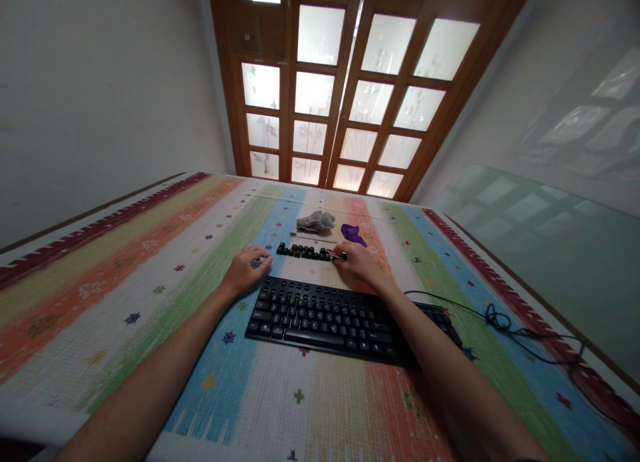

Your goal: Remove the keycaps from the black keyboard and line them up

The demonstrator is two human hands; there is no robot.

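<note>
A black keyboard (320,315) lies on the striped tablecloth before me, partly covered by my right forearm. Behind it runs a row of loose black keycaps (303,251). At the right end of that row, my right hand (356,261) has its fingertips closed on what looks like a black keycap, largely hidden by the fingers. My left hand (249,267) rests on the cloth near the keyboard's far left corner, its curved fingers and thumb apart with nothing in them. A thin rod-like tool (315,238) lies just beyond the keycaps.
Past the keycaps are a crumpled grey cloth (315,222) and a purple cloth-like item (353,234). The keyboard's black cable (505,323) lies loosely coiled on the right. Wooden doors with glass panes (320,95) stand behind the table (165,302), between white walls.
</note>
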